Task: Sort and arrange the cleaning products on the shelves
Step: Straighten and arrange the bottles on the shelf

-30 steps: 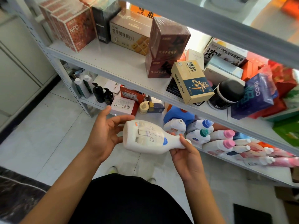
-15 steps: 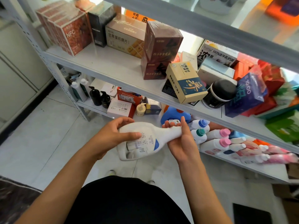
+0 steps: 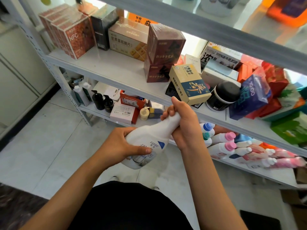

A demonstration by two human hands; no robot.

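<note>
— While both hands clamp it at centre frame, which way does the white plastic detergent bottle [image 3: 150, 138] point?
— Neck toward upper right, base lower left; right hand [image 3: 182, 123] wraps the neck, left hand [image 3: 123, 145] grips the body.
— Any writing?
— Its label is blurred; the red carton [image 3: 75, 39], upper left, reads "NFC".

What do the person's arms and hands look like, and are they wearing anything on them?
Both arms are bare, with no sleeves in view. The left hand and right hand wear no gloves, rings or watch. Short, plain fingernails.
</note>
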